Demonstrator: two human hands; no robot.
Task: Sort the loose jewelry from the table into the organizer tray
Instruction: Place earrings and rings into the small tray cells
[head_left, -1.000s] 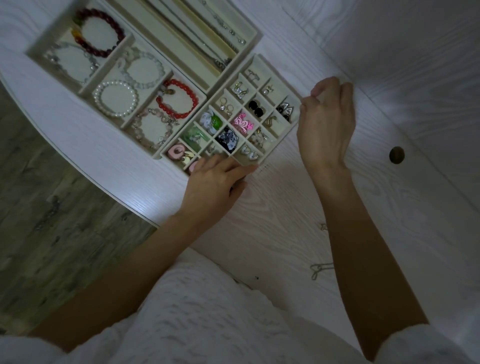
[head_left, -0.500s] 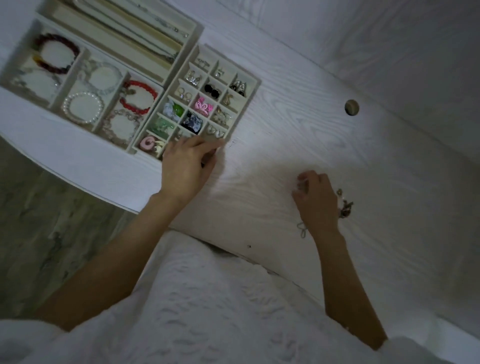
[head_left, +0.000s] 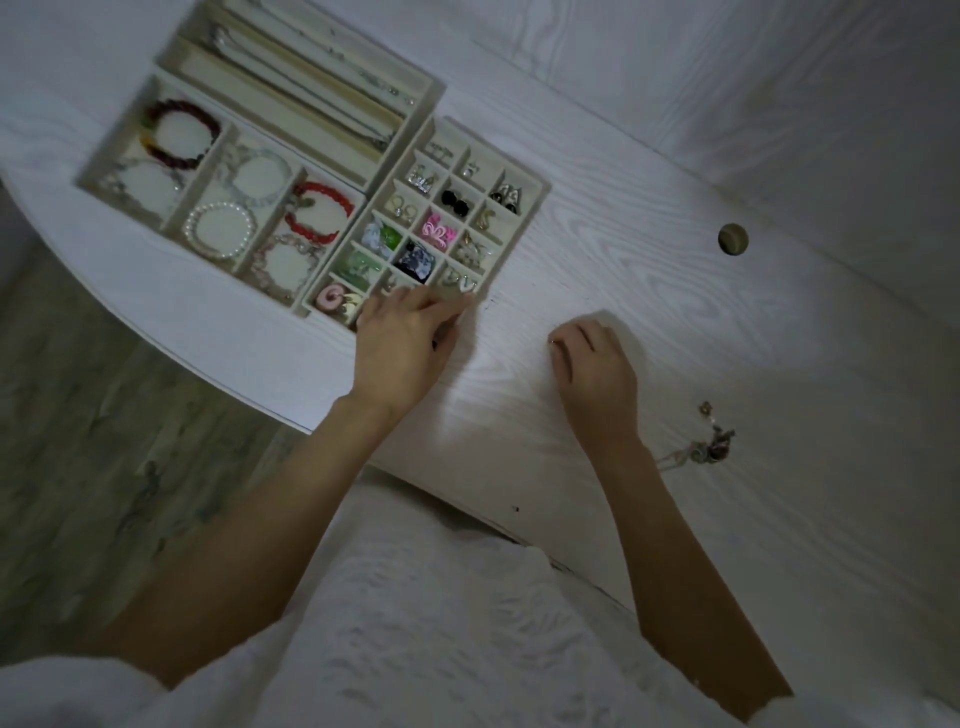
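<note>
Loose jewelry (head_left: 714, 439) lies tangled on the white table (head_left: 649, 249), just beside the right forearm, its long axis running roughly toward the far edge.

The right hand (head_left: 592, 371) is curled, perhaps pinching something tiny; I cannot tell. The left hand (head_left: 402, 348), fingers straight, rests on the near corner of the organizer tray (head_left: 540, 195), whose small cells hold earrings; adjoining trays hold a red bracelet (head_left: 318, 218), a pearl bracelet (head_left: 221, 228) and chains.
</note>
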